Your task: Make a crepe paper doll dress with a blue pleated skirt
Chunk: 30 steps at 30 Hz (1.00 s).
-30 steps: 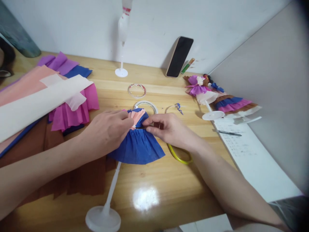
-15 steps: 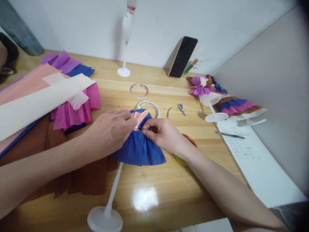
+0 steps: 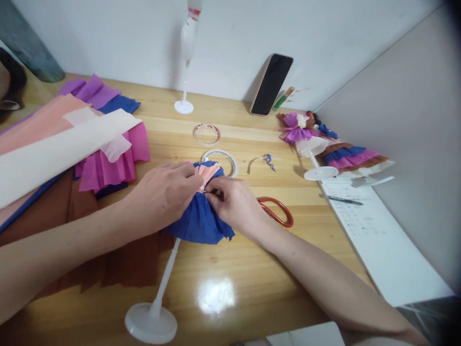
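Observation:
A gathered blue paper skirt (image 3: pixel 201 218) with a pleated pink paper piece (image 3: pixel 208 173) above it sits between both hands. My left hand (image 3: pixel 169 192) is closed on its left side, fingertips pressed at the pink pleats. My right hand (image 3: pixel 234 199) pinches the gathered blue paper at the waist from the right. A white stand (image 3: pixel 151 322) slants down and left from under the skirt, its round base toward the front edge. Just behind the blue paper lies a white tape roll (image 3: pixel 230 161).
Crepe paper sheets (image 3: pixel 46 149) are piled at left. Red-handled scissors (image 3: pixel 283 211) lie beside my right wrist. A clear tape ring (image 3: pixel 207 134), phone (image 3: pixel 272 84), second stand (image 3: pixel 184 106), dressed doll (image 3: pixel 298 127) and pen (image 3: pixel 345 200) lie or stand farther back and right.
My right hand has shifted slightly left with the skirt's right side, which is bunched narrower. More of the red scissor handles shows. The stand's base appears slightly farther left.

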Available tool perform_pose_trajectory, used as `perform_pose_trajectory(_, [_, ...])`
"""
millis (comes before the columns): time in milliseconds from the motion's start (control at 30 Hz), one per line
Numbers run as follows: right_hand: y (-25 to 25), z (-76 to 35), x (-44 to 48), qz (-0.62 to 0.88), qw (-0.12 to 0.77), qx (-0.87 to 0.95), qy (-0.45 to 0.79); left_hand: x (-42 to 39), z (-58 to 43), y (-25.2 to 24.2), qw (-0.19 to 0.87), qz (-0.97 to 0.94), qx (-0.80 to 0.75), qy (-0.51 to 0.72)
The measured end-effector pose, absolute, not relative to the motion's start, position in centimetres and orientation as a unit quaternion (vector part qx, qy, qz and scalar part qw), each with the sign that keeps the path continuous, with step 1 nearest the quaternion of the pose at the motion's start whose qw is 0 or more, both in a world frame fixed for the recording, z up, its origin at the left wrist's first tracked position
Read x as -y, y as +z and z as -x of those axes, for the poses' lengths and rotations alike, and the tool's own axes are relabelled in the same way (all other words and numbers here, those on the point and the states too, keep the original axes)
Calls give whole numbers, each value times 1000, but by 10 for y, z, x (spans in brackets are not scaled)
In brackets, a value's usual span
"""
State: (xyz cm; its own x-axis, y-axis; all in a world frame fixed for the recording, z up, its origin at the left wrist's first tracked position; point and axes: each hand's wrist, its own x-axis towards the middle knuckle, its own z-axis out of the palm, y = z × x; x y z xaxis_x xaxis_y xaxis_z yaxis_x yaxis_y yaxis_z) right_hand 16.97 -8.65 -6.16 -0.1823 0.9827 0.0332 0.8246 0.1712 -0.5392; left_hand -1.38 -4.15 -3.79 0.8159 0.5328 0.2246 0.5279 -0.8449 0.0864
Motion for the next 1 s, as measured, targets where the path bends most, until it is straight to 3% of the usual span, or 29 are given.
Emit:
perform_pose_trajectory(633, [-58, -165, 90, 636, 100, 755, 123, 40, 16, -40, 47, -949, -276, 146])
perform_pose_trajectory(900, [-55, -176, 90, 609, 207, 751, 149, 36, 19, -29, 110, -938, -290, 156])
perform_pose_trajectory(1000, [-51, -183, 87, 599, 247, 745, 157, 39, 24, -14, 61, -927, -321, 185])
